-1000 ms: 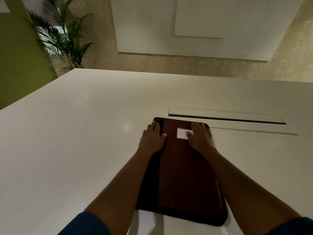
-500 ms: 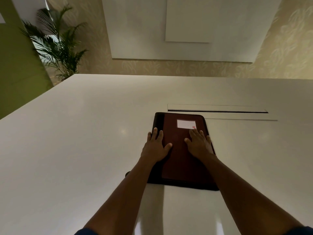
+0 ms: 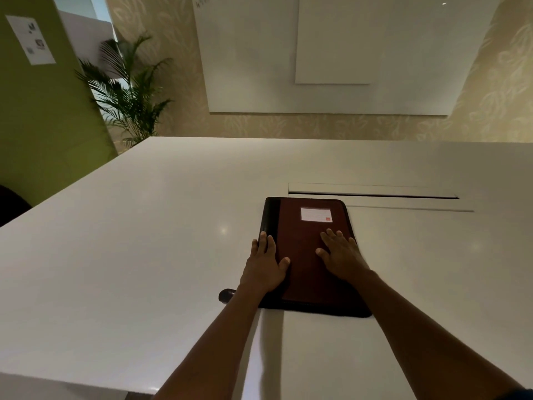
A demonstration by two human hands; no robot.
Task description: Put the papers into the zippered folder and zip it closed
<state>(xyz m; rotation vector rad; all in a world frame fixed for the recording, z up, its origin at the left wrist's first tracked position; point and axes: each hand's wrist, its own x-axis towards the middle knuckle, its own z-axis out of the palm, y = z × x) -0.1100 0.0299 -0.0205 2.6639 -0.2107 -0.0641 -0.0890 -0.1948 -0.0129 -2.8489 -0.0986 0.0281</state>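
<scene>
Folder [image 3: 310, 255] lies flat & closed on the white worktop [image 3: 144, 241], just short of the slot, w/ a white label [image 3: 316, 214] near its far end. Left hand [image 3: 266, 265] lies flat, fingers spread, on the dark spine edge; right hand [image 3: 340, 255] flat & spread on the cover, gripping nothing. No papers in view. Prob. stiff, padded, light-ish, and apt to slide on the glossy top. Best hold: pin the spine, pull the dark tab [image 3: 227, 295] at the near-left corner.
</scene>
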